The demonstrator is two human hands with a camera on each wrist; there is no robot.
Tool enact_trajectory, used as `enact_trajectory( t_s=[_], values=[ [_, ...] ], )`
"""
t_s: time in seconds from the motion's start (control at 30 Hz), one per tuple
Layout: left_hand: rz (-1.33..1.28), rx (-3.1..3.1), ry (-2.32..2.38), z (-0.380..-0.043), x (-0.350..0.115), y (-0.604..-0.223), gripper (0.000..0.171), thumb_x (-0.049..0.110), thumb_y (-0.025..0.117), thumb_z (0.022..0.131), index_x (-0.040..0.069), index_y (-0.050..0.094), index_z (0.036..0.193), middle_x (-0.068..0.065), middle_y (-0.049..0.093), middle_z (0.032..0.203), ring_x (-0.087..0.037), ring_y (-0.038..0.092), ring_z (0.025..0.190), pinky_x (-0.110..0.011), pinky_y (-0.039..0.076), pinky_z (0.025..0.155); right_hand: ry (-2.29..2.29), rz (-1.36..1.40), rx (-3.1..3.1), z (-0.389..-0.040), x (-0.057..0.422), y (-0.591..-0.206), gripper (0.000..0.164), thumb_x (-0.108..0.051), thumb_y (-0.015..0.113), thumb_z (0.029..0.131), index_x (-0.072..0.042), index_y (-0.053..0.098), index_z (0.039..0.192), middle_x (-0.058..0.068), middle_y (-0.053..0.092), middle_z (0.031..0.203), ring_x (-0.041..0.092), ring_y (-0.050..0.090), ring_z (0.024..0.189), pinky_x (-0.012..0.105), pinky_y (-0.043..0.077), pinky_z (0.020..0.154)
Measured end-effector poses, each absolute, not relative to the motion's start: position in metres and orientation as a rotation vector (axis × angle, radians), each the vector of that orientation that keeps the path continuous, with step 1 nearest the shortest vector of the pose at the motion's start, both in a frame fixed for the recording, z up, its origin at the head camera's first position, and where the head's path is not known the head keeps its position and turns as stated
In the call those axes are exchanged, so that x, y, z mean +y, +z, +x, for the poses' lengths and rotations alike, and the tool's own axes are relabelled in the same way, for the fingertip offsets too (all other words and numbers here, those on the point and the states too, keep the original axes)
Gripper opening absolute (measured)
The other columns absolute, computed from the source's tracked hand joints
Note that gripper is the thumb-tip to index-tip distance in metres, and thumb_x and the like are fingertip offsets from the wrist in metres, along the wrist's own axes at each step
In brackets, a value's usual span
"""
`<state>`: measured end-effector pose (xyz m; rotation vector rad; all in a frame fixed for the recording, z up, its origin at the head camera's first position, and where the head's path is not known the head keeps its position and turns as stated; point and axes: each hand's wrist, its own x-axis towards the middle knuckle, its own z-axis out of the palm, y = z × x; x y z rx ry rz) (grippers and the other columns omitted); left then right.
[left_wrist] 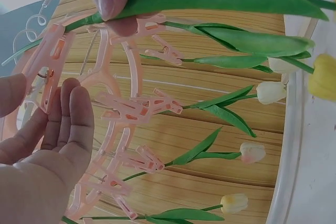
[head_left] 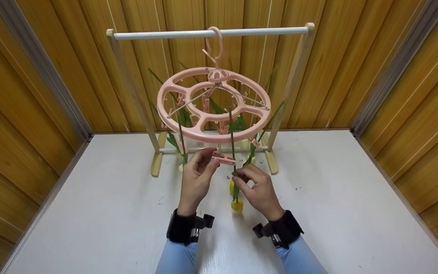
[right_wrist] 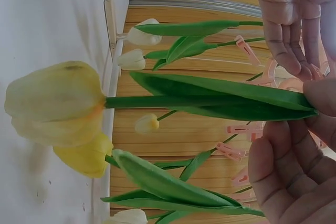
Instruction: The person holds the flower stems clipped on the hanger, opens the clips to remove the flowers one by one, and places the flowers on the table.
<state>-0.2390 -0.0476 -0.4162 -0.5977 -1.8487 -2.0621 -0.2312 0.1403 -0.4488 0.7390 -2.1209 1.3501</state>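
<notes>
My left hand [head_left: 196, 175] pinches a pink clothespin [head_left: 224, 158] below the front rim of a round pink drying hanger [head_left: 200, 136]. In the left wrist view the clothespin [left_wrist: 51, 59] has its tip at the green stem of an artificial tulip. My right hand [head_left: 259, 188] pinches that tulip's stem just below the clothespin, at the base of a leaf [right_wrist: 210, 98]. The tulip hangs head down, its pale yellow bloom [right_wrist: 58, 103] large in the right wrist view. Its stem [head_left: 231, 133] rises past the hanger's rim.
The hanger's hook [head_left: 219, 42] hangs from the white bar [head_left: 158, 35] of a wooden-legged rack. Around the ring, more clothespins [left_wrist: 165, 51] hold several upside-down tulips, among them a white one [left_wrist: 271, 92]. A white table [head_left: 108, 213] lies below, with wood-look panels [head_left: 333, 68] behind.
</notes>
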Motion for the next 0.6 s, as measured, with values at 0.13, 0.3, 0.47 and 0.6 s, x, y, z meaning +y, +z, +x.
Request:
enact_trajectory(
  t_s=[0.13, 0.3, 0.47, 0.6],
  values=[
    [-0.582, -1.85, -2.044, -0.2379, -0.046, -0.4151, 0.031, 0.003, 0.063, 0.102, -0.012, 0.059, 0.128, -0.023, 0.068, 0.116, -0.019, 0.068, 0.105, -0.029, 0.056, 0.09, 1.333, 0.744, -2.111, -0.2312, 0.1415, -0.4477, 0.007, 0.0, 0.076, 0.091, -0.005, 0.075, 0.096, 0.0, 0.066, 0.086, 0.01, 0.061, 0.075, 0.023, 0.052, 0.066],
    [-0.55, -1.816, -2.043, -0.2372, -0.0435, -0.4144, 0.029, 0.003, 0.065, 0.101, -0.012, 0.061, 0.125, -0.023, 0.069, 0.113, -0.018, 0.069, 0.101, -0.029, 0.056, 0.088, 1.307, 0.751, -2.094, -0.2314, 0.1414, -0.4471, 0.005, 0.0, 0.076, 0.091, -0.004, 0.075, 0.095, 0.001, 0.066, 0.085, 0.011, 0.062, 0.074, 0.023, 0.051, 0.064],
    [-0.519, -1.798, -2.037, -0.2375, -0.0415, -0.4152, 0.025, 0.002, 0.066, 0.1, -0.01, 0.063, 0.121, -0.022, 0.07, 0.111, -0.016, 0.068, 0.097, -0.028, 0.056, 0.086, 1.32, 0.746, -2.094, -0.2315, 0.1414, -0.4473, 0.006, 0.0, 0.076, 0.091, -0.004, 0.075, 0.095, 0.001, 0.067, 0.086, 0.011, 0.062, 0.074, 0.023, 0.051, 0.064],
    [-0.503, -1.786, -2.033, -0.2374, -0.0405, -0.4157, 0.024, 0.001, 0.067, 0.098, -0.011, 0.064, 0.119, -0.023, 0.07, 0.11, -0.017, 0.068, 0.094, -0.028, 0.056, 0.085, 1.322, 0.746, -2.1, -0.2309, 0.142, -0.4476, 0.005, 0.001, 0.076, 0.091, -0.002, 0.075, 0.095, 0.001, 0.067, 0.087, 0.011, 0.061, 0.074, 0.025, 0.051, 0.063]
  ],
)
